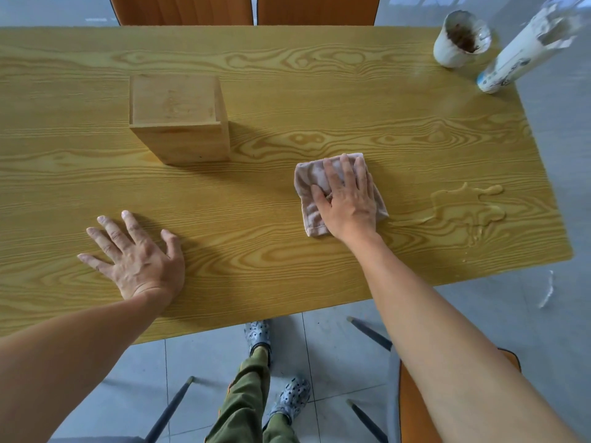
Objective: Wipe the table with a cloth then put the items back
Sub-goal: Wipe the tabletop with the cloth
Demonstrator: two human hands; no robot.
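A folded pinkish cloth (pixel 311 187) lies on the yellow wood-grain table (pixel 287 91), right of centre. My right hand (pixel 347 199) presses flat on top of it, fingers spread. A puddle of clear liquid (pixel 463 206) sits on the table just right of the cloth. My left hand (pixel 134 254) rests flat on the table near the front edge, fingers apart and holding nothing. A wooden box (pixel 179 118) stands left of centre. At the far right corner stand a white cup (pixel 460 39) with brown residue and a white bottle (pixel 524 49).
Two orange chair backs (pixel 243 9) stand beyond the far edge. Another orange chair (pixel 415 401) is under my right arm, near the front edge. My legs and patterned clogs (pixel 259 335) show on the grey tiled floor below.
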